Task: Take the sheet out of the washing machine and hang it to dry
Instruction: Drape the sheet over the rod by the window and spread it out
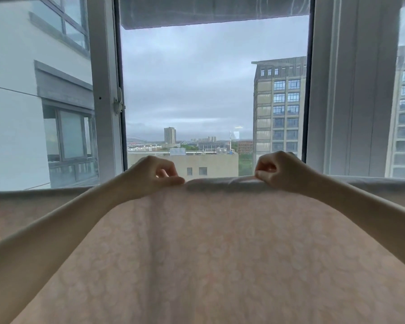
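The pale pink patterned cotton sheet (215,249) is hanging across the lower frame, draped before the open window (214,94). The left hand (150,175) and right hand (282,170) are each pinching its top fold at centre. Judged step: hanging. Next: spreading the fold outward evenly.

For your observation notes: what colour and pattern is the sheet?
Pale pink sheet with a faint whitish floral-looking print, seen in the head view.

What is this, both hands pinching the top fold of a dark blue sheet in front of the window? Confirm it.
Not quite: the sheet is pale pink, not dark blue. The head view shows the left hand and right hand pinching its top fold in front of the window.
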